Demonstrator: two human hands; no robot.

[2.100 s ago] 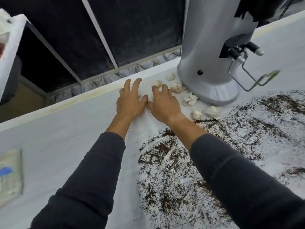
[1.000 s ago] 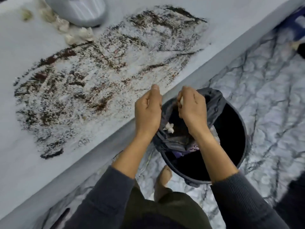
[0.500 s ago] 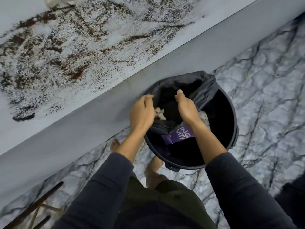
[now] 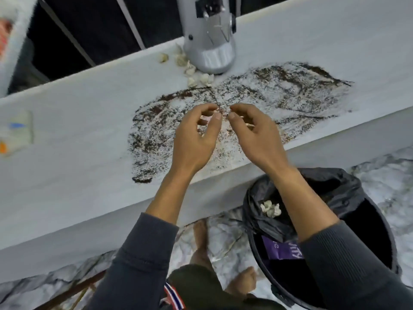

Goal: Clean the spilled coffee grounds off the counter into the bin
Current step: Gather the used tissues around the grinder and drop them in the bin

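Dark coffee grounds (image 4: 279, 95) are smeared in a wide patch across the white counter (image 4: 78, 130). My left hand (image 4: 196, 135) and my right hand (image 4: 252, 130) hover side by side above the patch, fingers curled and apart, fingertips almost meeting, holding nothing. The black bin (image 4: 366, 224) with its dark liner stands on the floor below the counter edge, under my right forearm. A crumpled white tissue wad (image 4: 270, 208) lies inside it. Several more crumpled tissue wads (image 4: 194, 74) lie on the counter beside the grinder base.
A silver coffee grinder (image 4: 209, 41) stands at the back of the counter. A flat packet (image 4: 15, 130) lies at the counter's left end. A purple wrapper (image 4: 283, 251) sits in the bin. My bare feet (image 4: 201, 242) stand on the marble floor.
My hands have risen from the bin's rim to above the grounds on the counter. The tissue wads they carried now lie in the bin.
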